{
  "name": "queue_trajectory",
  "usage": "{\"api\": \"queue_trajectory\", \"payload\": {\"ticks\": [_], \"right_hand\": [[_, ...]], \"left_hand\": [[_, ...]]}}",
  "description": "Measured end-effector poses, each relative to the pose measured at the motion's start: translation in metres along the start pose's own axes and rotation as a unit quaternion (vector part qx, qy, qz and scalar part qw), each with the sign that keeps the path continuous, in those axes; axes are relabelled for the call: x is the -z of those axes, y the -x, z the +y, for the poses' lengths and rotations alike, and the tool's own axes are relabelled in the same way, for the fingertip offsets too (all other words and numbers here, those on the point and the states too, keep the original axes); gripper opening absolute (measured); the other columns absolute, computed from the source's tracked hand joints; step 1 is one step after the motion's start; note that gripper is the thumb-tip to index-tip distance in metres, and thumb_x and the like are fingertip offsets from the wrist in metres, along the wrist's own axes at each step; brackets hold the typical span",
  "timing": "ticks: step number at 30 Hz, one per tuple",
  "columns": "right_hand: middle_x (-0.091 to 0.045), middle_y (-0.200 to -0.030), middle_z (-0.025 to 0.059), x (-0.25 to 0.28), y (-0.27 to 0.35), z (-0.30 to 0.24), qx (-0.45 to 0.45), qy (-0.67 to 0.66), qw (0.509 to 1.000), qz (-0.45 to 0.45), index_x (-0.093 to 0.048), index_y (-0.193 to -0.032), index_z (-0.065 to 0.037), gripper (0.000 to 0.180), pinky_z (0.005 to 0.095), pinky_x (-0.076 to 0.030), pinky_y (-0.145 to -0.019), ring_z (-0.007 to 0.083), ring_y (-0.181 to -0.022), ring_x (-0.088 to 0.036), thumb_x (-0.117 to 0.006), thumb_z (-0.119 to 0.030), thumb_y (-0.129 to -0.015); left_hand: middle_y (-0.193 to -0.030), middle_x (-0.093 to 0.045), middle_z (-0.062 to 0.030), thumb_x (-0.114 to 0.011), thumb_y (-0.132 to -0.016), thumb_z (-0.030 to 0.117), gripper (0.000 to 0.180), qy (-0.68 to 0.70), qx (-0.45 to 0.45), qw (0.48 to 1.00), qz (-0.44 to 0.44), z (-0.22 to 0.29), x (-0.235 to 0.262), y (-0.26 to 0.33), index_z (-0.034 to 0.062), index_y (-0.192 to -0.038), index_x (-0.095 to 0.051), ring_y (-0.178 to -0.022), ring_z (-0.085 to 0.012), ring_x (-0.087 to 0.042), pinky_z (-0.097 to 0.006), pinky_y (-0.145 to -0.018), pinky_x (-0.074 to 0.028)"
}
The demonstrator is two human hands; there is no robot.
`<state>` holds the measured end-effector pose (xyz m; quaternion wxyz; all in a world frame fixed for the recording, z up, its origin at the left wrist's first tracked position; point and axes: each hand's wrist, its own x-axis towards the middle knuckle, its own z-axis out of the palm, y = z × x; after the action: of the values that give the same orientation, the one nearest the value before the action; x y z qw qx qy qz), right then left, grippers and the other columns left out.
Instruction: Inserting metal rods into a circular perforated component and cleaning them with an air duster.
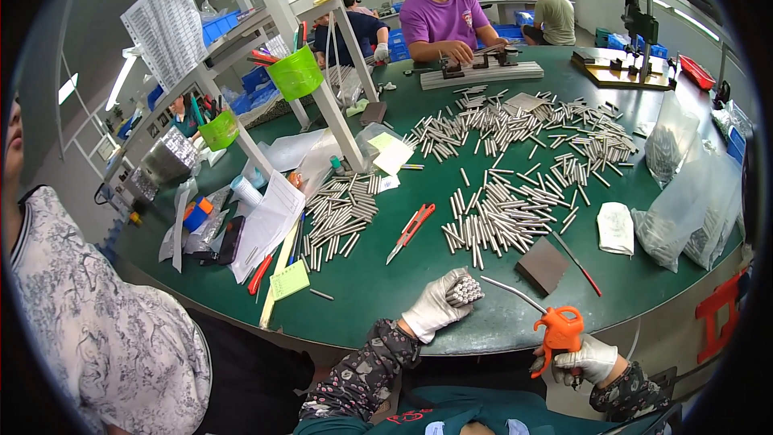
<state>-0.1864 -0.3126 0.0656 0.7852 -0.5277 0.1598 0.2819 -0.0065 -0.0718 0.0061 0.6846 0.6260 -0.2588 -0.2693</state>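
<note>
Near the table's front edge, my left hand [433, 306], in a white glove, is closed around a bundle of short metal pins [465, 292], their round ends facing right. My right hand [594, 358], also gloved, grips the handle of an orange air blow gun [561, 329]. The gun's thin bent nozzle points up and left, its tip close to the bundle but apart from it. Beyond my hands, a loose heap of metal pins [499, 217] lies on the green table [386, 306]. A dark brown block [542, 267] rests just past the gun.
A red utility knife [411, 232] lies left of the heap; another pin pile [336, 213] is farther left. A thin file-like tool [576, 263], white cloth [616, 228] and plastic bags [684, 217] sit right. A co-worker [447, 24] works across the table; another person stands left.
</note>
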Motion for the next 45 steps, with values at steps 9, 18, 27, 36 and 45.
{"api": "queue_trajectory", "payload": {"ticks": [9,18,27,36,45], "right_hand": [[-0.062,-0.088,0.016,0.003,0.0,0.004,-0.007,0.018,1.0,0.004,-0.049,-0.106,0.005,0.045,0.0212,-0.043,-0.043,0.014,-0.052,-0.054,-0.067,-0.013,-0.069],[-0.061,-0.087,0.0158,0.005,-0.001,0.008,-0.006,-0.005,1.0,0.0,-0.049,-0.105,0.005,0.044,0.0217,-0.043,-0.044,0.0145,-0.053,-0.055,-0.067,-0.013,-0.068],[-0.063,-0.084,0.0083,0.005,0.001,0.009,-0.012,0.005,1.0,0.019,-0.053,-0.106,0.001,0.043,0.018,-0.039,-0.043,0.0077,-0.052,-0.051,-0.069,-0.018,-0.07],[-0.064,-0.086,0.0072,0.008,0.002,0.013,0.006,0.036,0.999,0.017,-0.053,-0.106,0.0,0.044,0.0179,-0.039,-0.045,0.0069,-0.053,-0.051,-0.068,-0.021,-0.071],[-0.063,-0.088,0.0068,0.011,0.001,0.017,0.009,0.054,0.998,0.01,-0.054,-0.107,0.0,0.045,0.0173,-0.039,-0.049,0.0059,-0.058,-0.052,-0.068,-0.023,-0.071]], "left_hand": [[-0.098,-0.054,-0.0002,-0.061,-0.067,-0.01,0.061,-0.01,-0.022,1.0,0.009,-0.002,0.001,0.003,0.0029,-0.122,-0.037,-0.091,-0.0082,-0.053,-0.021,-0.082,-0.043],[-0.095,-0.052,0.0022,-0.066,-0.066,-0.007,0.066,-0.035,-0.026,0.999,0.019,0.005,-0.003,0.002,0.0069,-0.123,-0.038,-0.085,-0.0061,-0.051,-0.019,-0.079,-0.042],[-0.094,-0.051,0.0029,-0.066,-0.066,-0.007,0.063,-0.024,-0.022,0.999,0.019,0.006,-0.003,0.002,0.007,-0.122,-0.039,-0.085,-0.0055,-0.051,-0.019,-0.078,-0.042],[-0.091,-0.052,0.0035,-0.064,-0.067,-0.009,0.054,-0.014,-0.021,0.999,0.026,0.003,-0.002,0.003,0.0066,-0.114,-0.043,-0.084,-0.0054,-0.051,-0.019,-0.079,-0.043],[-0.092,-0.052,0.0027,-0.063,-0.067,-0.012,0.055,0.033,-0.009,0.999,0.034,0.008,-0.006,0.004,0.0071,-0.115,-0.043,-0.086,-0.0069,-0.052,-0.019,-0.08,-0.043]]}}
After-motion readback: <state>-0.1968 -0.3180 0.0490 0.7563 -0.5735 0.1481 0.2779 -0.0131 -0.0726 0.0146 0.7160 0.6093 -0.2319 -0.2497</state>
